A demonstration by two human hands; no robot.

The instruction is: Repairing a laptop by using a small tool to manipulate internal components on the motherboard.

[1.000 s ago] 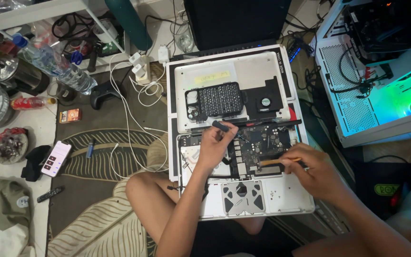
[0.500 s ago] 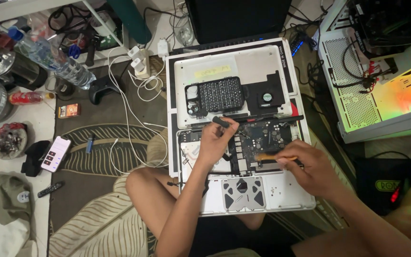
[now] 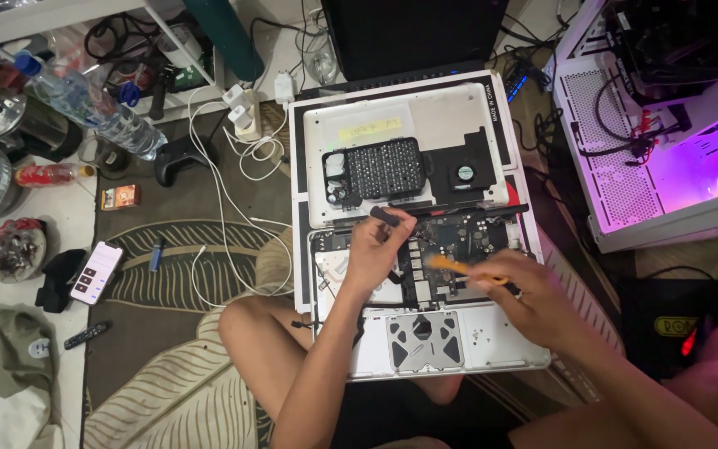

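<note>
An opened silver laptop (image 3: 500,345) lies on my lap with its dark circuit board (image 3: 459,237) exposed and its removed bottom cover (image 3: 425,125) lying just beyond it. My left hand (image 3: 376,249) pinches a small black part (image 3: 388,216) above the board's left side. My right hand (image 3: 533,303) grips a thin orange tool (image 3: 459,268) whose tip points left over the board. The tool looks blurred.
A white computer case (image 3: 666,150) with pink lighting stands at the right. A phone (image 3: 95,272), white chargers and cables (image 3: 243,125), a water bottle (image 3: 85,104), a game controller (image 3: 180,158) and a black remote (image 3: 86,334) lie on the left, mostly on the rug.
My right hand with the orange tool has shifted slightly over the board. The case lighting has turned from green and orange to pink. My left hand stays put.
</note>
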